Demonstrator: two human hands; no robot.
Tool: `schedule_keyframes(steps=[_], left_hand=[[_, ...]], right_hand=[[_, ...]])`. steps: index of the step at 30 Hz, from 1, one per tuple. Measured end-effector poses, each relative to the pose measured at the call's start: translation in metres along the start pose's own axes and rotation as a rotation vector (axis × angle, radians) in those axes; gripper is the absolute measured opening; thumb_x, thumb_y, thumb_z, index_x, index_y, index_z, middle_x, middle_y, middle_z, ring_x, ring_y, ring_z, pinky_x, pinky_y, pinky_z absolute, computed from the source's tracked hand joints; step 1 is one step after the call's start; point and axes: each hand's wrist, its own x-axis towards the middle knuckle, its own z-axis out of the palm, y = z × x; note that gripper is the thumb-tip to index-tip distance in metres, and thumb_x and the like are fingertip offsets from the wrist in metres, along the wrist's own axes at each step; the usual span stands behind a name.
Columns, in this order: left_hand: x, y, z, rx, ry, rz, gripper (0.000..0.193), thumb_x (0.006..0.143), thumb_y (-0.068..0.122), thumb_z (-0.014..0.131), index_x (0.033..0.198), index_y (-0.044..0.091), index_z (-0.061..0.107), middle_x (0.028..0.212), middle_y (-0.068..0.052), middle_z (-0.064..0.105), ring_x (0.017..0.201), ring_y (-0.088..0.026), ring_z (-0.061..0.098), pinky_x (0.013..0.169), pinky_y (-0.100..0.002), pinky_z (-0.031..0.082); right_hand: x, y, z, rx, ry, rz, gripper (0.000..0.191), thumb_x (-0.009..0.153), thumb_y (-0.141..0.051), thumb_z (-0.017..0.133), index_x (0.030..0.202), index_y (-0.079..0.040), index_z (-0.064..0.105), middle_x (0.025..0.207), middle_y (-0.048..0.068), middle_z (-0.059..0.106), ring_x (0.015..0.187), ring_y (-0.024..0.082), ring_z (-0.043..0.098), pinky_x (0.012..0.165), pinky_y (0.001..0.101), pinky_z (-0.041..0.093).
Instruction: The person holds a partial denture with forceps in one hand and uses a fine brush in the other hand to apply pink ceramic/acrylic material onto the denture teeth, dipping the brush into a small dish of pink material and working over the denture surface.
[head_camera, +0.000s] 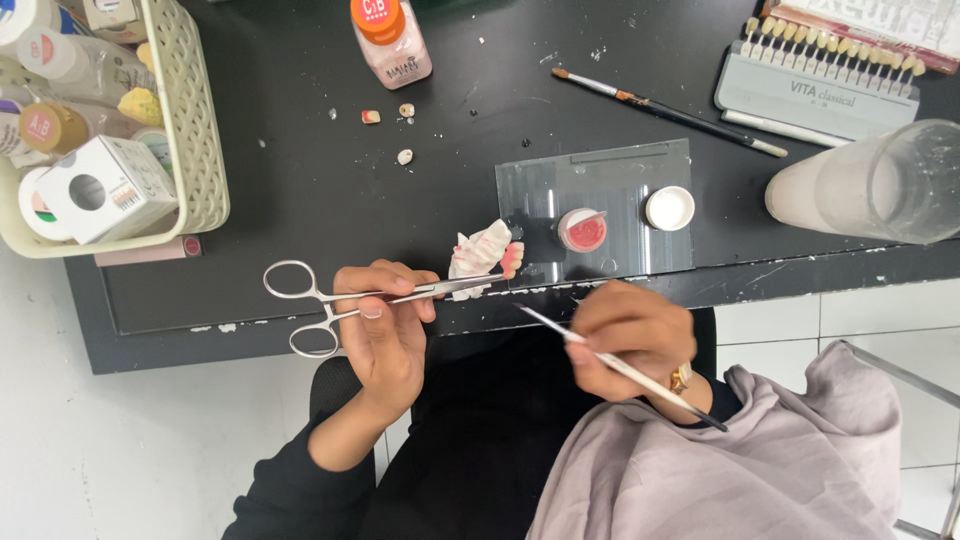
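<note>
Left hand (385, 325) closed around forceps (340, 296), long axis level, tips rightward; right hand (630, 340) gripping slanted brush (620, 367).

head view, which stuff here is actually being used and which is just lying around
In use:
left hand gripping the scissor-handled clamp
crumpled tissue at the clamp's tip
right hand holding a thin brush
glass slab with the small pink pot and white lid

Lying about:
basket of jars
bottle with orange cap
spare brush
tooth shade guide
glass cup

Shiny metal forceps (330, 297) (steel-bright), matt scuffed black table (300, 200), clear glossy slab (600, 180).
</note>
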Motion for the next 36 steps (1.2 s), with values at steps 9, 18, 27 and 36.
schedule_keyframes(steps=[9, 18, 27, 36], left_hand=[[0.009, 0.006, -0.023, 0.000, -0.042, -0.014, 0.029, 0.118, 0.033, 0.043, 0.113, 0.005, 0.050, 0.095, -0.008, 0.054, 0.075, -0.013, 0.052, 0.090, -0.037, 0.053], [0.031, 0.043, 0.021, 0.024, -0.082, 0.012, 0.026, 0.118, 0.030, 0.043, 0.111, 0.006, 0.051, 0.096, -0.006, 0.057, 0.072, -0.012, 0.053, 0.088, -0.037, 0.053], [0.050, 0.045, 0.033, 0.053, -0.099, 0.055, 0.029, 0.118, 0.031, 0.042, 0.107, 0.006, 0.054, 0.093, -0.007, 0.058, 0.075, -0.015, 0.055, 0.088, -0.038, 0.053], [0.060, 0.045, 0.034, 0.083, -0.099, 0.085, 0.030, 0.118, 0.031, 0.041, 0.107, 0.007, 0.054, 0.090, -0.007, 0.059, 0.074, -0.014, 0.055, 0.087, -0.038, 0.055]], right_hand=[[-0.006, 0.016, 0.029, 0.161, 0.286, -0.074, 0.017, 0.101, -0.005, 0.062, 0.109, -0.001, 0.048, 0.101, 0.025, 0.067, 0.076, 0.025, 0.075, 0.066, 0.0380, 0.066], [0.040, -0.028, -0.007, 0.036, 0.220, -0.088, 0.022, 0.104, -0.009, 0.054, 0.113, -0.005, 0.034, 0.082, 0.021, 0.066, 0.064, 0.027, 0.073, 0.054, 0.0370, 0.065], [0.062, -0.025, -0.021, 0.067, 0.174, -0.124, 0.023, 0.102, -0.006, 0.055, 0.113, -0.004, 0.036, 0.083, 0.022, 0.063, 0.064, 0.025, 0.071, 0.060, 0.0425, 0.065], [0.074, -0.020, -0.023, 0.049, 0.141, -0.159, 0.022, 0.102, -0.004, 0.054, 0.115, -0.004, 0.036, 0.081, 0.020, 0.062, 0.064, 0.025, 0.072, 0.058, 0.0405, 0.064]])
